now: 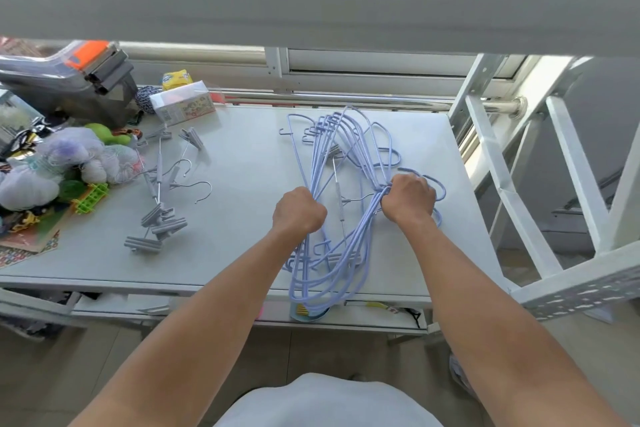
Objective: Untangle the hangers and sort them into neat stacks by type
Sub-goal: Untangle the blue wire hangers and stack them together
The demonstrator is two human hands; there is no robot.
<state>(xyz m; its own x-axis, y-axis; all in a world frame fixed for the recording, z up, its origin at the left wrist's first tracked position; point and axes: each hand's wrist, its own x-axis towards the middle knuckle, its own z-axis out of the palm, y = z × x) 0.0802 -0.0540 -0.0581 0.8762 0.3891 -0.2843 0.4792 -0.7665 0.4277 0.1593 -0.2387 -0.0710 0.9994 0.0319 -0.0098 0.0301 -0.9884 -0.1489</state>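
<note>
A bundle of several light blue wire hangers (349,149) lies lengthwise on the right half of the white table (242,218), its near end hanging over the front edge. My left hand (298,210) is fisted around the bundle's straight bars. My right hand (408,198) grips the necks just below the hooks at the right. One grey clip hanger (341,198) lies tangled inside the blue bundle. A separate pile of grey clip hangers (162,191) with metal hooks rests on the table's left half.
Mesh bags of soft toys (65,163), a green plastic piece (91,198), a small printed box (183,104) and a grey machine (69,80) crowd the table's left and back-left. A white metal frame (512,184) rises right of the table. A shelf runs under the tabletop.
</note>
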